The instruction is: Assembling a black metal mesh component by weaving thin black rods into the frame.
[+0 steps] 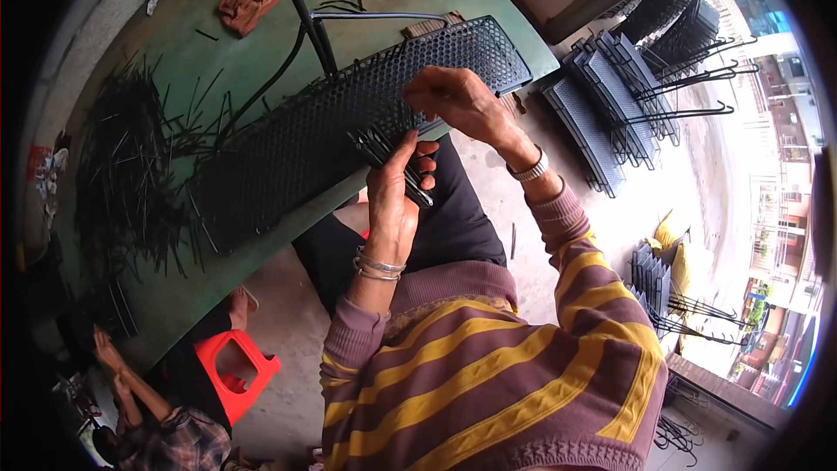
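A bundle of short black strips (373,150) lies in my left hand (397,187), with the thumb across it and the fingers wrapped round. Just above and to the right, my right hand (462,103) is closed with curled fingertips over the edge of a black perforated mesh shelf (288,157). Whatever those fingertips may hold is too small or hidden to name. The long shelf lies slantwise on the green table (196,301), with a bent metal rod frame (375,16) along its far side.
A heap of loose black strips (131,174) covers the table's left part. Orange cloth (248,4) lies at the back. Stacked mesh racks (602,113) with long hooks stand on the floor at right. Near a red stool (235,375), another person's hands (109,353) show at lower left.
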A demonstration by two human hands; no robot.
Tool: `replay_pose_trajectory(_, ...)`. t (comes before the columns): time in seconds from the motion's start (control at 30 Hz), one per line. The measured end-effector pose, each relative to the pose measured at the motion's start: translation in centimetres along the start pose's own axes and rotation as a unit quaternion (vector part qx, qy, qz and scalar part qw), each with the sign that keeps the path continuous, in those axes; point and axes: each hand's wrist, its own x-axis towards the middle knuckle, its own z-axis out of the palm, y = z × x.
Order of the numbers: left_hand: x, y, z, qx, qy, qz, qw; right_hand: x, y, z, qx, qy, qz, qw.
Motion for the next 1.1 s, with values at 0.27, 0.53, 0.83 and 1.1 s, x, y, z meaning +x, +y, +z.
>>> replay_pose_trajectory(0.27,0.9,0.0,1.1,0.027,0.037,0.007,0.999,0.1,0.4,-1.8,0.04,0.116,-0.008,0.992)
replay_pose_trajectory(0.53,1.9,-0.7,0.6,-0.026,0.009,-0.026,0.999,4.8,2.7,-3.2,-0.124,0.335,-0.2,0.912)
replay_pose_trajectory(0.83,1.8,-0.4,1.2,-0.026,0.005,-0.035,0.999,7.1,6.0,-1.5,-0.24,0.239,-0.199,0.92)
replay_pose_trajectory(1.1,2.4,-0.6,0.6,0.003,0.0,-0.011,1.0,2.2,1.6,-2.7,-0.172,0.099,0.017,0.98)
